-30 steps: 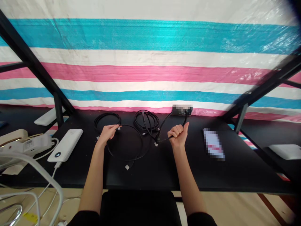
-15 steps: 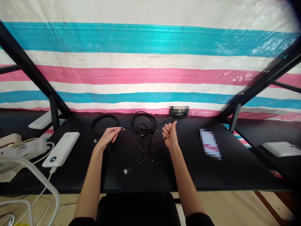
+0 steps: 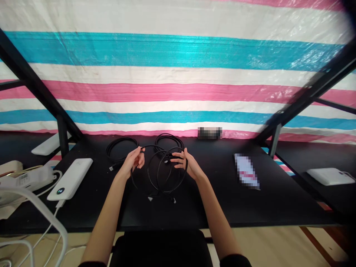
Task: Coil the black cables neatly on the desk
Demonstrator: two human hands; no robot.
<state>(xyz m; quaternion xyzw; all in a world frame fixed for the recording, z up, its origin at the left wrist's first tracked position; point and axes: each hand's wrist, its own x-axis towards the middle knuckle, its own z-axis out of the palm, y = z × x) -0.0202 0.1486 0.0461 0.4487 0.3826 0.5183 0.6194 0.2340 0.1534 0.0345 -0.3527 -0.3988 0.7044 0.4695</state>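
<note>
My left hand (image 3: pixel 132 163) pinches a black cable (image 3: pixel 158 176) between thumb and fingertips. Its line runs across to my right hand (image 3: pixel 191 165), which grips a loop of it by the thumb while the other fingers are partly spread. Loose loops hang between both hands over the black table. Below them lie two cable ends with pale plugs, the left one (image 3: pixel 150 199) and the right one (image 3: pixel 174 200). Just behind the loops rests a coiled black cable (image 3: pixel 170 135), partly covered by them. Another coiled cable (image 3: pixel 122 139) lies beyond my left hand, with a plug (image 3: pixel 111 168) near my wrist.
A white power bank (image 3: pixel 71 178) with a white lead lies left, beside a power strip (image 3: pixel 30 181). One blurred flat object (image 3: pixel 247 170) is at the right, another dark one (image 3: pixel 210 133) at the back. Black metal struts (image 3: pixel 41 87) flank the table (image 3: pixel 217 204); striped sheeting hangs behind.
My right hand has moved left and down towards my left hand, its fist loosening into partly spread fingers. The cable between the hands now forms wider loops. The view has shifted slightly.
</note>
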